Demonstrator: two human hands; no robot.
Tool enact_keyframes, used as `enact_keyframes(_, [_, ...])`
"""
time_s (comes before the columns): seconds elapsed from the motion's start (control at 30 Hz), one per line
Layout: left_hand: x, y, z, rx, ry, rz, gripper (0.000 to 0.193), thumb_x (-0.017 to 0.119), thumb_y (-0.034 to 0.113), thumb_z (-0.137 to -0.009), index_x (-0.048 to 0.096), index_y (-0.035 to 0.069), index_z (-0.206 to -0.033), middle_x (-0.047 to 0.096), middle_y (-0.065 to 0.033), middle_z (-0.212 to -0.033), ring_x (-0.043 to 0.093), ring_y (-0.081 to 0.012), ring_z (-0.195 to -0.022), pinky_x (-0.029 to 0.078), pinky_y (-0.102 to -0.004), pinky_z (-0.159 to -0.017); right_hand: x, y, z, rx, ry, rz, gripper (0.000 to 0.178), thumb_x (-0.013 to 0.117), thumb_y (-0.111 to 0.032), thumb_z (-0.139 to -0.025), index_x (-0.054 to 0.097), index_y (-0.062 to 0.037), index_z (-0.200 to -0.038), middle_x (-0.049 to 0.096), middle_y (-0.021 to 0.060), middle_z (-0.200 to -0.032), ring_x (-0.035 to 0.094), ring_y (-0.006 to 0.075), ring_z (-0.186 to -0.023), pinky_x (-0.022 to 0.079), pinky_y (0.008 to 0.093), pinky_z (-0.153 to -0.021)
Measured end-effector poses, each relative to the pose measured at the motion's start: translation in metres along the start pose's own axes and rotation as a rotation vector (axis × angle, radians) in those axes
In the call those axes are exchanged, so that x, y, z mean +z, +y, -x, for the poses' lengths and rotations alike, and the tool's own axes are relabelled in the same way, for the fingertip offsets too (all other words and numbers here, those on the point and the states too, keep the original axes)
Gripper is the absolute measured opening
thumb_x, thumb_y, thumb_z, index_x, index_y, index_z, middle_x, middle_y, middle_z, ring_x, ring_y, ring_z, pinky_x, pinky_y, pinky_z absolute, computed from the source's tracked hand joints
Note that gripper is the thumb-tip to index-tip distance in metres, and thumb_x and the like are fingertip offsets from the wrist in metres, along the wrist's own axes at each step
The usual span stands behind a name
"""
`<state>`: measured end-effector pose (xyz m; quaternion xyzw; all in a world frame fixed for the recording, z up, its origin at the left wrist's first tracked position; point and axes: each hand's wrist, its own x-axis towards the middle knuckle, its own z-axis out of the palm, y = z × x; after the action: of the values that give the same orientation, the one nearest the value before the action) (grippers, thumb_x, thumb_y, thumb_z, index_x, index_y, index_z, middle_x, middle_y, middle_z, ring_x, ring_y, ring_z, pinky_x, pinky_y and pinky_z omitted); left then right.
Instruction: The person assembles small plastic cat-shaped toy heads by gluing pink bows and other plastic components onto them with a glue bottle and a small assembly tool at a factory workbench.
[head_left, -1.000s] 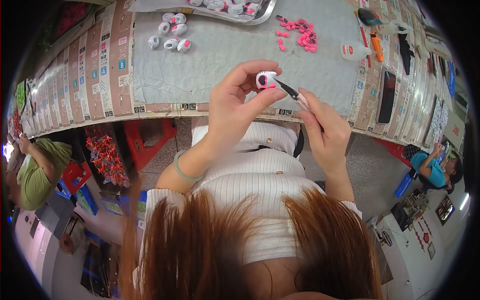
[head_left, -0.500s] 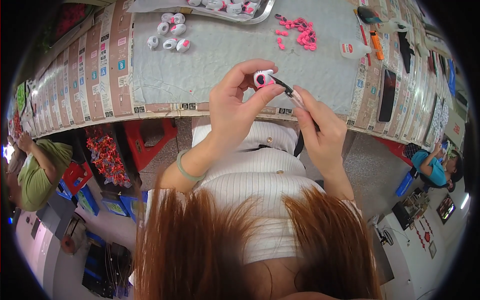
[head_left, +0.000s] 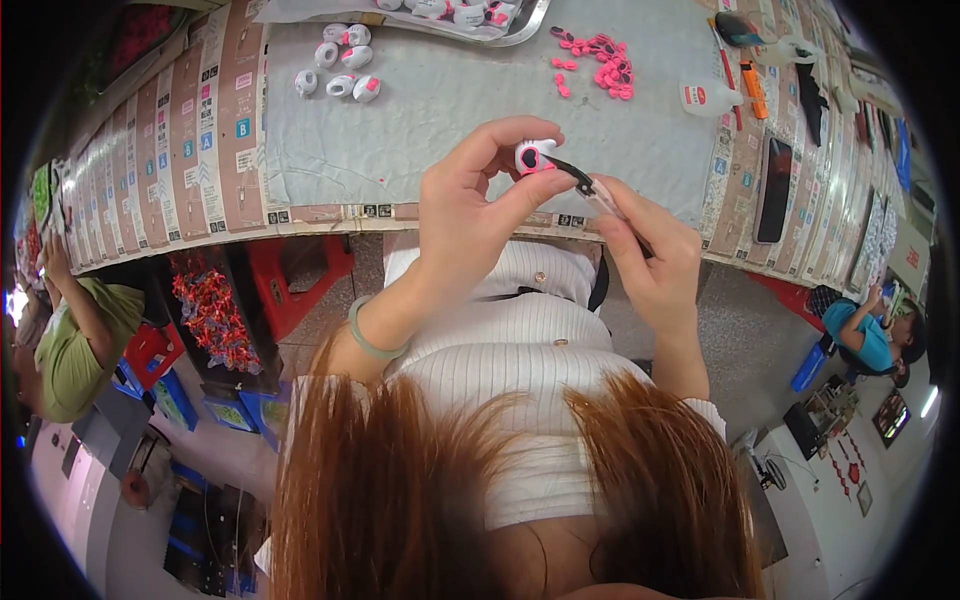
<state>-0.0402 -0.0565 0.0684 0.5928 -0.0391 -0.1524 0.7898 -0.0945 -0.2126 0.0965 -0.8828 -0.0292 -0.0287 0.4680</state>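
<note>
Here, a small white-and-pink piece [head_left: 532,157] is sitting above the table's near edge, pinched by the left hand [head_left: 468,195]. The right hand [head_left: 652,250] is gripping a slim black-tipped tool [head_left: 582,182], its tip overlapping the piece's side; whether they are touching, I cannot tell. Below, a grey sheet [head_left: 440,95] is covering the middle of the patterned table [head_left: 175,150]. White pieces [head_left: 341,87] are lying leftward, near a metal tray [head_left: 540,25]; pink parts [head_left: 610,70] are clustering rightward. A white bottle [head_left: 705,99] and a dark phone [head_left: 773,190] are resting farther right. Beyond, a person in green [head_left: 85,345] and another in blue [head_left: 850,330] are occupying opposite sides of the room, where speckled floor [head_left: 730,315] is showing.
</note>
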Motion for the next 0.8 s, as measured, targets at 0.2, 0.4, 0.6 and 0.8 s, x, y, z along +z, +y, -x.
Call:
enact_keyframes(0.2, [0.001,0.002,-0.001,-0.040,0.018,0.036,0.028,0.066,0.002,-0.071,0.056,-0.001,-0.097,0.058,-0.0039,-0.090,0.051,-0.0064,-0.071,0.042,-0.0193,-0.063,0.003,-0.003,0.000,0.034,0.042,0.088,0.027,0.058,-0.005,-0.076,0.057,-0.0050,-0.103,0.058,0.0091,-0.069,0.054,0.0160,-0.053,0.042,0.0254,-0.048])
enact_keyframes(0.4, [-0.001,-0.007,-0.002,0.033,0.041,-0.048,0.028,0.066,0.002,-0.071,0.056,-0.001,-0.097,0.058,-0.0040,-0.090,0.052,-0.0064,-0.072,0.042,-0.0194,-0.063,0.002,-0.008,-0.002,0.061,0.012,0.107,0.026,0.057,-0.006,-0.077,0.057,-0.0042,-0.102,0.058,0.0093,-0.069,0.053,0.0156,-0.053,0.042,0.0256,-0.050])
enact_keyframes(0.6, [-0.003,-0.001,-0.003,-0.026,-0.030,0.034,0.027,0.065,0.001,-0.072,0.055,-0.002,-0.097,0.058,-0.0047,-0.090,0.052,-0.0065,-0.073,0.043,-0.0193,-0.064,-0.005,-0.004,-0.003,0.199,-0.100,-0.108,0.025,0.057,-0.006,-0.077,0.057,-0.0035,-0.102,0.060,0.0103,-0.073,0.055,0.0158,-0.056,0.044,0.0254,-0.052])
enact_keyframes(0.8, [0.000,0.001,-0.003,-0.102,0.023,0.107,0.027,0.064,0.001,-0.073,0.054,-0.001,-0.098,0.058,-0.0055,-0.092,0.052,-0.0069,-0.075,0.043,-0.0199,-0.069,0.005,-0.007,-0.001,0.117,0.012,0.065,0.026,0.057,-0.005,-0.077,0.057,-0.0020,-0.103,0.061,0.0111,-0.076,0.057,0.0156,-0.060,0.044,0.0250,-0.056])
